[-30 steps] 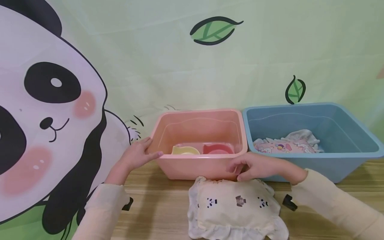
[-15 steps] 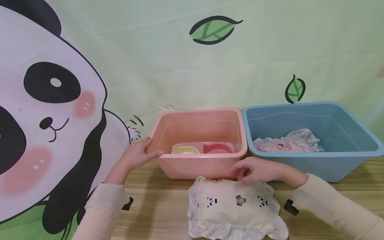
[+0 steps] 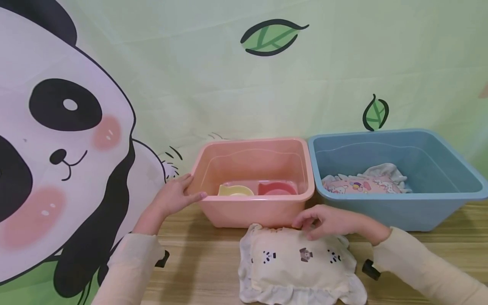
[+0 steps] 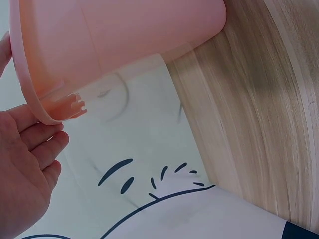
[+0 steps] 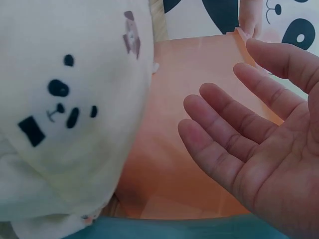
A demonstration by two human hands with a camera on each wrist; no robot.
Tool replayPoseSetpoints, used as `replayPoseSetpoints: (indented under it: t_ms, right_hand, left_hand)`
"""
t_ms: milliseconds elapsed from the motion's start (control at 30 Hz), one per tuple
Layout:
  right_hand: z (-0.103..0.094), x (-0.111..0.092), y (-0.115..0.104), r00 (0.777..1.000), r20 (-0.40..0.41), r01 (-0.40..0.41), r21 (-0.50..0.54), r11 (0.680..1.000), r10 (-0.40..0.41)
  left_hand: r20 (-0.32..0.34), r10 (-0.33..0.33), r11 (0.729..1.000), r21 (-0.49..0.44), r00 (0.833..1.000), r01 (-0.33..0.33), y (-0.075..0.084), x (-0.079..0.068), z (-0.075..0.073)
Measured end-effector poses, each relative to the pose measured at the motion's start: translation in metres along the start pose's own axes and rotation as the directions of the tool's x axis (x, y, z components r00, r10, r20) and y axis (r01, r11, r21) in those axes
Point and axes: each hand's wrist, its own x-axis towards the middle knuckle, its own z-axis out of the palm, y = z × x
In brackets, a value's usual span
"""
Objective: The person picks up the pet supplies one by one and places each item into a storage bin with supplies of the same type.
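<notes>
My left hand [image 3: 173, 197] rests on the left front corner of the pink tub [image 3: 251, 212], its thumb along the front rim. In the left wrist view, loosely bent fingers [image 4: 48, 149] touch the rim from outside. My right hand [image 3: 329, 220] hovers over the back edge of a cream pillow [image 3: 297, 271] with a white ruffle and small panda and dog prints. Its fingers [image 5: 209, 154] are spread and slightly bent, holding nothing, in the right wrist view. The pillow lies flat before the tub.
A yellow dish [image 3: 236, 190] and a red dish [image 3: 277, 189] sit inside the pink tub. Right of it, the blue tub [image 3: 404, 212] holds a pink patterned ruffled pillow [image 3: 366, 184]. Both stand on a wooden table [image 3: 206, 271] before a panda-print backdrop [image 3: 343, 63].
My right hand has moved slightly down toward the cream pillow, away from the tubs' front rims. The left hand and the tubs stay in place.
</notes>
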Motion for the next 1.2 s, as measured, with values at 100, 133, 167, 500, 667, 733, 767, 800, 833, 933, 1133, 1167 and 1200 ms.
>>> replayPoseSetpoints:
  t_ms: [100,133,167,500,667,733,767,800,833,933,1133,1167,1200]
  right_hand:
    - [0.001,-0.001,0.004,1.0,-0.002,-0.015,0.012,1.0,0.015]
    - [0.002,-0.001,0.005,1.0,-0.004,-0.024,0.017,1.0,0.024]
    - [0.003,-0.001,0.007,1.0,-0.007,-0.029,0.019,0.999,0.029]
    - [0.007,-0.003,0.021,0.998,-0.032,-0.052,0.048,0.997,0.054]
    - [0.008,-0.003,0.028,0.998,-0.043,-0.041,0.067,0.997,0.044]
    - [0.008,-0.003,0.031,0.998,-0.05,-0.04,0.079,0.996,0.044]
    - [0.008,-0.003,0.032,0.997,-0.055,-0.04,0.087,0.995,0.045]
    - [0.009,-0.003,0.033,0.997,-0.06,-0.04,0.094,0.995,0.046]
    - [0.009,-0.003,0.034,0.997,-0.065,-0.042,0.104,0.994,0.049]
    - [0.009,-0.003,0.037,0.995,-0.078,-0.048,0.117,0.992,0.057]
    - [0.011,-0.002,0.042,0.993,-0.095,-0.059,0.122,0.991,0.07]
    - [0.011,-0.002,0.043,0.993,-0.097,-0.059,0.118,0.991,0.07]
    - [0.011,-0.002,0.043,0.993,-0.097,-0.058,0.113,0.992,0.069]
  left_hand:
    - [-0.005,0.008,1.0,-0.002,1.0,-0.008,0.0,0.0,0.0]
    - [-0.005,0.01,1.0,-0.003,1.0,-0.01,0.0,0.0,-0.001]
    - [-0.005,0.012,1.0,-0.005,1.0,-0.012,0.001,0.0,-0.001]
    - [-0.004,0.011,1.0,-0.002,1.0,-0.011,-0.001,0.0,0.0]
    - [-0.003,0.004,1.0,-0.004,1.0,-0.004,-0.001,0.0,0.0]
    - [-0.006,0.006,1.0,0.0,1.0,-0.006,-0.001,0.0,0.0]
    - [-0.007,0.007,1.0,0.001,1.0,-0.007,-0.001,0.0,0.0]
    - [-0.008,0.009,1.0,0.004,1.0,-0.009,0.0,0.0,0.0]
    - [-0.01,0.011,1.0,0.006,1.0,-0.011,0.0,0.0,0.0]
    - [-0.011,0.014,1.0,0.007,1.0,-0.013,0.0,0.0,0.0]
    - [-0.004,0.008,1.0,0.006,1.0,-0.008,0.0,-0.001,0.0]
    - [-0.003,0.007,1.0,0.006,1.0,-0.007,0.0,-0.001,0.0]
    - [-0.003,0.006,1.0,0.005,1.0,-0.006,0.0,-0.001,0.0]
